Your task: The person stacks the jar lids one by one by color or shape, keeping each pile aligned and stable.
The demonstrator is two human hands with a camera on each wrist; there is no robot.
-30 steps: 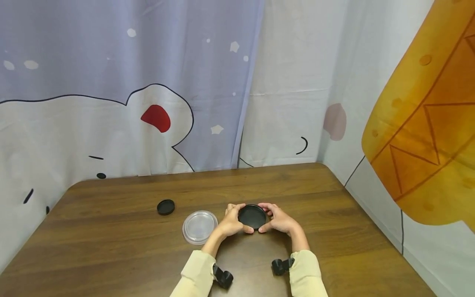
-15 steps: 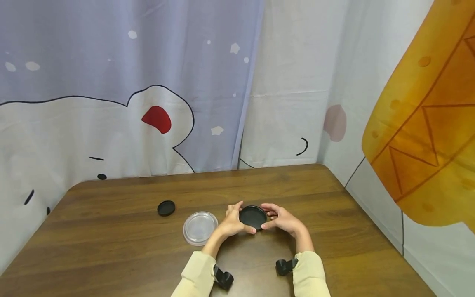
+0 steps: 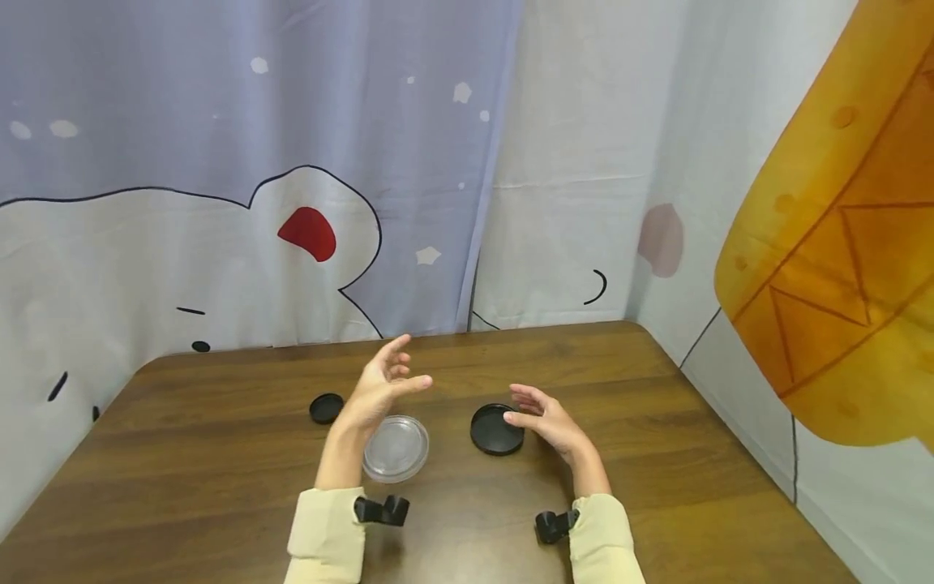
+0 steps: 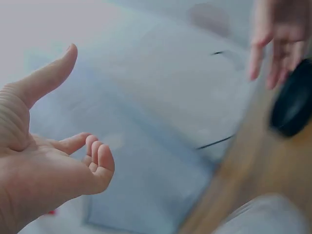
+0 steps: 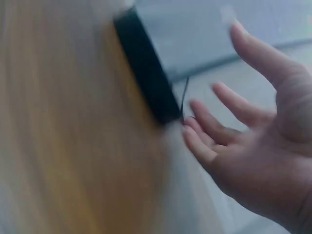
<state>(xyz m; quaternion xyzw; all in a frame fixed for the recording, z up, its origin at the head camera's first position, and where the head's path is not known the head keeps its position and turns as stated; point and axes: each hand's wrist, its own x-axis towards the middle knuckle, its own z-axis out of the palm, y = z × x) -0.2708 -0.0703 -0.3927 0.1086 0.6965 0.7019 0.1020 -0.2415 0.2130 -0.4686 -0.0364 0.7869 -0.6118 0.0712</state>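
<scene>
A black, shallow round dish or lid (image 3: 493, 434) lies on the wooden table, blurred in both wrist views. My right hand (image 3: 550, 422) hovers at its right rim, fingers loosely bent and thumb over the edge, gripping nothing. In the right wrist view a gap shows between that hand (image 5: 263, 131) and the black dish (image 5: 146, 68). Raised above the table to the left, my left hand (image 3: 374, 391) is empty with thumb spread. Just below it sits a clear round plastic lid (image 3: 396, 450). A smaller black round dish (image 3: 325, 409) lies left of the left hand.
The brown wooden table (image 3: 219, 503) reaches back to a printed curtain (image 3: 409, 203) and right to a white one with an orange shape. A black wrist camera (image 3: 383, 511) is strapped on the left sleeve, another (image 3: 554, 526) on the right.
Both hands have let go of the larger black dish, which stays in place. My left hand has moved left and up, past the clear lid; my right hand has lifted slightly.
</scene>
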